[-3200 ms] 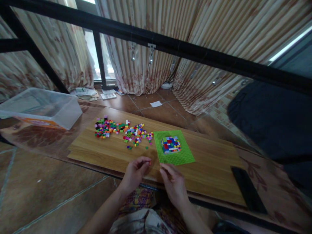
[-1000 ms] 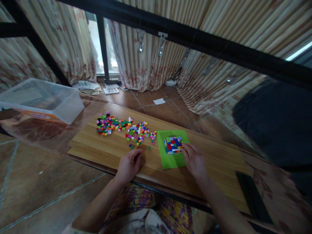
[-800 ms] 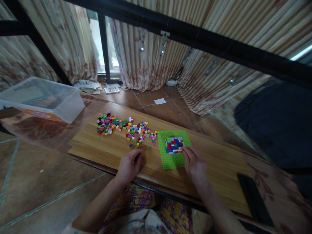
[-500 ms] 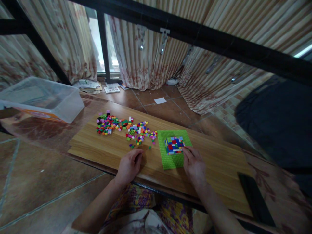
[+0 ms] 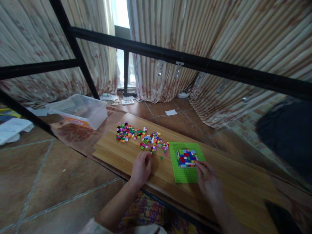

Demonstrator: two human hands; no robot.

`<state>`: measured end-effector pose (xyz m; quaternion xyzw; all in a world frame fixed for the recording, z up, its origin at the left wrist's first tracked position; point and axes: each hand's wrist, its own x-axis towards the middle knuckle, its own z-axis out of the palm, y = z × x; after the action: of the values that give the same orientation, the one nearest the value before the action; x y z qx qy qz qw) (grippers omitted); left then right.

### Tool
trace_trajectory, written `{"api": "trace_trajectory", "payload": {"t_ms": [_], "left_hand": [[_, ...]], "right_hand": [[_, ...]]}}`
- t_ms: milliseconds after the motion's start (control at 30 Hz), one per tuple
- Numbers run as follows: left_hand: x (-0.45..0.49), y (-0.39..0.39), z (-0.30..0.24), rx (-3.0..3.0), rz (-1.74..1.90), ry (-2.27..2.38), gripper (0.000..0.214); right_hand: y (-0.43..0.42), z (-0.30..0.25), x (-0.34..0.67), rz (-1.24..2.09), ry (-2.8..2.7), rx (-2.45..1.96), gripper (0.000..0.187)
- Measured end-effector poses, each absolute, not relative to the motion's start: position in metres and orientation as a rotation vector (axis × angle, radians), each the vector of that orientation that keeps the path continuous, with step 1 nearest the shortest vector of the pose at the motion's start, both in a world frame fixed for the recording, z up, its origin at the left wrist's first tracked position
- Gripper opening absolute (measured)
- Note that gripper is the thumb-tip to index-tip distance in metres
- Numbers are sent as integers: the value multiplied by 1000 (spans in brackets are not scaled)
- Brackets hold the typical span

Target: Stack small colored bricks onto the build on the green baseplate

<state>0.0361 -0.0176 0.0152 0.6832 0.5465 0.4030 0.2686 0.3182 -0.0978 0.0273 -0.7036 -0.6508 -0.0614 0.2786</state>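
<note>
Small multicoloured building bricks (image 5: pixel 151 139) lie loose in a spread-out pile on the wooden board. My left hand (image 5: pixel 141 167) rests at the near side of this pile with its fingers curled closed; whatever is inside them is hidden. To the right, a green studded baseplate (image 5: pixel 180 177) carries a low rectangular build of bricks (image 5: pixel 187 158), mostly blue, red and white. My right hand (image 5: pixel 210 180) has thumb and fingertips pinched together at the build's right near corner. Anything between those fingertips is too small to name. One green brick (image 5: pixel 161 158) lies alone between pile and baseplate.
The wooden board (image 5: pixel 117 161) lies on a longer table. A clear plastic bin (image 5: pixel 97 115) stands at the far left end. A dark flat object (image 5: pixel 280 216) lies near the right end. Black metal bars (image 5: pixel 151 48) cross in front of the curtains.
The camera view has shifted, so everything sits lower and further right. My left hand has moved forward and left, covering small bricks near the pile. My right hand stays at the build's corner.
</note>
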Motion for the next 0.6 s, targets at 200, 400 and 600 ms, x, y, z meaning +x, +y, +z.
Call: {"api": "trace_trajectory", "payload": {"t_ms": [200, 400, 600], "left_hand": [[38, 4, 23, 2058, 876, 1555, 35], [42, 5, 20, 2124, 857, 1452, 32], [23, 1, 14, 1875, 1200, 1532, 31]], "right_hand": [[-111, 27, 303, -135, -1572, -1936, 45], [-129, 31, 277, -98, -1552, -1816, 46], [-147, 19, 269, -14, -1533, -1815, 44]]}}
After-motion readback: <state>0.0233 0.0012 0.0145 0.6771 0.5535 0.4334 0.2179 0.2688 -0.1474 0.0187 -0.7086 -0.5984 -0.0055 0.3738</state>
